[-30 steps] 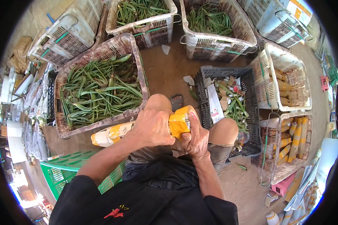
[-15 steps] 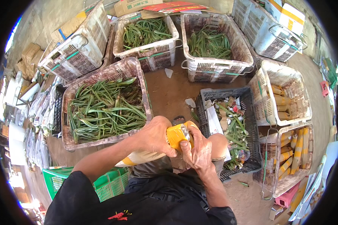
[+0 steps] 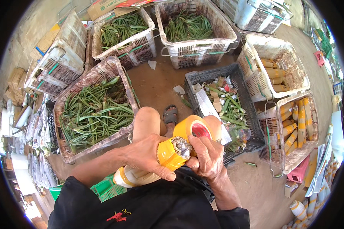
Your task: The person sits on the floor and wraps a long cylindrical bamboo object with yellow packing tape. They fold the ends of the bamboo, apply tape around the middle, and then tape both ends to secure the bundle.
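Observation:
My left hand (image 3: pixel 143 154) is wrapped round a long paper-wrapped bundle (image 3: pixel 139 176) banded with yellow tape, held across my lap. Crumpled printed paper (image 3: pixel 181 148) shows at its near-right end, inside a collar of yellow tape. A thick roll of yellow packing tape (image 3: pixel 184 128) with a red inner core is gripped in my right hand (image 3: pixel 207 156), right beside that end. My right thumb lies close to the crumpled paper; whether it touches is hard to see.
A pale crate (image 3: pixel 58 124) of long green leaves stands at left, with more crates behind. At right are a black crate (image 3: pixel 250 103) of trimmings and two pale crates (image 3: pixel 253 72) with taped bundles (image 3: pixel 302 122). A green basket (image 3: pixel 112 191) is by my left side.
The tape roll has tilted up and away from the bundle's end, showing its red core. The bundle's crumpled paper end now faces right, in plain sight. My view has shifted right.

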A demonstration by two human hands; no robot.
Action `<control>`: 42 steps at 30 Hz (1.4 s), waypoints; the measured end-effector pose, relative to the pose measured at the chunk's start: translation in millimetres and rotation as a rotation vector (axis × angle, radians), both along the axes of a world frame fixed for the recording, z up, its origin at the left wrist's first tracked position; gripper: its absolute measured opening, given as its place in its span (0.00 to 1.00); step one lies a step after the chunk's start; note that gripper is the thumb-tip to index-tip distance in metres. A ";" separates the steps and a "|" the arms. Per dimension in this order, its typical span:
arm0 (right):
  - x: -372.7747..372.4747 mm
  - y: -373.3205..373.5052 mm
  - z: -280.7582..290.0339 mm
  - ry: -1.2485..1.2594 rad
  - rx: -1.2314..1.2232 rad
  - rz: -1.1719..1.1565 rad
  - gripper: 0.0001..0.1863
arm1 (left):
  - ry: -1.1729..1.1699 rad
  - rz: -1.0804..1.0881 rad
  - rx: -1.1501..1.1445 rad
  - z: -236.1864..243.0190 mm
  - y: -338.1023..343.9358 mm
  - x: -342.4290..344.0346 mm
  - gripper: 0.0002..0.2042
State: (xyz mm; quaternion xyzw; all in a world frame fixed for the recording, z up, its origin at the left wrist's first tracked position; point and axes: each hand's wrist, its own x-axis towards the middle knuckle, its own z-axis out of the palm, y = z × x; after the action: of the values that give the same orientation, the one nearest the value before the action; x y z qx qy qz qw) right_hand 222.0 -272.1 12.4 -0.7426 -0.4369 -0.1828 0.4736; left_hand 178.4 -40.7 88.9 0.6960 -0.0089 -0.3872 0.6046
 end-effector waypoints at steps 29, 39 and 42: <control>-5.2 -1.9 -21.9 0.148 -0.064 -0.109 0.28 | 0.007 0.176 0.195 -37.8 -3.1 -11.6 0.41; -0.3 18.7 -45.0 0.053 0.206 -0.127 0.32 | 0.055 0.077 0.006 -32.7 -4.4 -10.0 0.35; -0.1 20.0 -47.3 0.072 0.220 -0.115 0.36 | 0.047 0.021 -0.043 -37.5 -4.3 -8.0 0.33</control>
State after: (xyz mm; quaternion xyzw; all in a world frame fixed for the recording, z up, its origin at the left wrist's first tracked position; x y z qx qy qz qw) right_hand 221.9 -252.1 -34.8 -0.7161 -0.3535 -0.2298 0.5563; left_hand 170.4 -45.0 51.4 0.6736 0.0042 -0.3966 0.6237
